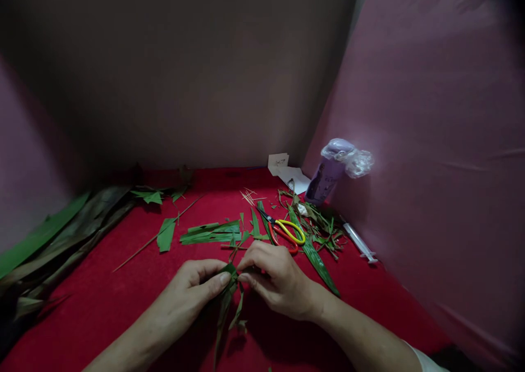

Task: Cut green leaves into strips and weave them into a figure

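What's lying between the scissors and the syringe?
In the head view, a long green leaf nearest the scissors, then tangled brownish-green scraps toward the syringe.

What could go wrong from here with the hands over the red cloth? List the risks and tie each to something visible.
The thin green leaf bundle, pinched at the fingertips of the left hand and right hand, could tear or slip loose.

The scissors with one red and one yellow handle lie just beyond the right hand, so a reach might knock them.

The loose, thin, pale sticks could scatter if bumped.
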Demonstrator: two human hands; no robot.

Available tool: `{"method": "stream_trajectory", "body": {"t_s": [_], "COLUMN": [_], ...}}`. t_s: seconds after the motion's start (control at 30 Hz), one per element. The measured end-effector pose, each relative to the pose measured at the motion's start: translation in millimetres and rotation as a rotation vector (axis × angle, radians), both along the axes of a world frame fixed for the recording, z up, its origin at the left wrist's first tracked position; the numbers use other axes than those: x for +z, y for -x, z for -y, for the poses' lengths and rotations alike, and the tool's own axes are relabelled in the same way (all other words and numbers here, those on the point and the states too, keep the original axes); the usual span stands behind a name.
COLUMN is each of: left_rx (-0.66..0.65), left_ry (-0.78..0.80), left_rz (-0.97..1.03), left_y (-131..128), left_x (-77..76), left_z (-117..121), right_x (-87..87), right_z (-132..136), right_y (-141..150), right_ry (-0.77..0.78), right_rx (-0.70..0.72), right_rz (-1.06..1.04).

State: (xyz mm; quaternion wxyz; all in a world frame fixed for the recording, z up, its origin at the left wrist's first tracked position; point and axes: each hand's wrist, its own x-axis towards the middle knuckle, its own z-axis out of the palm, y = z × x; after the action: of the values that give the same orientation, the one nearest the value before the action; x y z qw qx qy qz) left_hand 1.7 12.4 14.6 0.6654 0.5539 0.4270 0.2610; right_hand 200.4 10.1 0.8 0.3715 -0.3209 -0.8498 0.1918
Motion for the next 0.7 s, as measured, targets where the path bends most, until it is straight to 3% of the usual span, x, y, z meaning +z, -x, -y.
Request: {"method": "stream_trajectory", "body": {"t_s": [0.37, 0.57, 0.7], "left_rx": [0.024, -0.022, -0.033], "left_ry": [-0.127, -0.209, -0.111], "left_rz": [-0.161, -0.207, -0.130], "left_y": [-3.5, -2.0, 0.5], "left_x": [6.5, 4.8, -0.9], "left_z": [3.7, 1.0, -0.2], "right_x": [-8.5, -15.0, -18.1], "right_z": [0.5, 2.5, 2.4], "right_y": [6.4, 8.4, 8.7], "right_ry": [-0.302, -0.296, -0.210], "right_rx": [-0.103, -0.146, -0.129], "right_rz": [0.207, 0.224, 0.136]}}
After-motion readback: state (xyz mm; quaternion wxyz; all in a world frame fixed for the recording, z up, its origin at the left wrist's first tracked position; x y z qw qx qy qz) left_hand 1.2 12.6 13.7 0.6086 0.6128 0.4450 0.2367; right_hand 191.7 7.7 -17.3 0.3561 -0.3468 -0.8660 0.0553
